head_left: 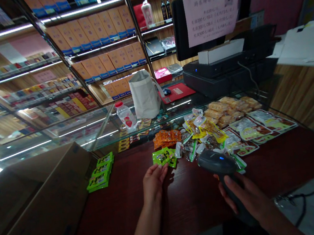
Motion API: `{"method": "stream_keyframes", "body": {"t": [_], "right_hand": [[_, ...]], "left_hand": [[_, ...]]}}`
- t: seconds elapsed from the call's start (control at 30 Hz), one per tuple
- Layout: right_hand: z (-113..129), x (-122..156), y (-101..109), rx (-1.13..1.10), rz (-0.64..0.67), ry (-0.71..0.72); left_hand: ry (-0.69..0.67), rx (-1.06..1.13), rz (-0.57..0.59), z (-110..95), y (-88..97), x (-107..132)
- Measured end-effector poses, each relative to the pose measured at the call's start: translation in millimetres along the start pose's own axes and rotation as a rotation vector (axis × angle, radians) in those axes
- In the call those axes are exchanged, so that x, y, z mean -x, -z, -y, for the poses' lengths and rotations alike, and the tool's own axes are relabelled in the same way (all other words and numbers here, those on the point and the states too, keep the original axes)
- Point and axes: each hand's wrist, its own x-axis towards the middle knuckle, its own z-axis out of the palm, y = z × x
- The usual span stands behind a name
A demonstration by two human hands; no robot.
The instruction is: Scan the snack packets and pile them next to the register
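My right hand (241, 191) is wrapped round the handle of a dark barcode scanner (217, 162), which shows a small blue light on top. At the middle of the table my left hand (154, 180) pinches the near edge of a green snack packet (163, 156), one of a few lying there. Behind those packets is a pile of orange snack packets (167, 138). Clear and yellow snack packets (202, 128) lie heaped just beyond the scanner. Another row of green packets (101, 171) rests at the left, beside the cardboard box.
An open cardboard box (36, 209) takes up the left of the dark red table (126, 219). Wrapped pastries (229, 109) and flat packs (252, 127) lie at the right. Behind stand a plastic bottle (126, 116), a white bag (145, 95) and a monitor (180, 29).
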Motion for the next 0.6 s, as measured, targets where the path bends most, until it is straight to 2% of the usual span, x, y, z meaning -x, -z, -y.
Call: {"method": "stream_keyframes", "body": {"t": [0.2,0.3,0.43,0.5,0.6], "right_hand": [[-4,-1,-2,0.013,0.022,-0.018],[-6,-1,-3,0.022,0.019,-0.057],[-15,-3,1,0.079,0.050,-0.091],[-22,-5,4,0.108,0.071,-0.105],[-30,-8,8,0.117,0.092,-0.155]], "left_hand": [[0.074,0.065,-0.023,16,-13.5,-6],[0.113,-0.038,0.062,14,-12.8,-4],[0.145,-0.154,0.160,3,-0.4,3],[0.141,-0.193,0.170,-2,10.4,4],[0.056,-0.226,0.134,-13,32.2,-4]]}}
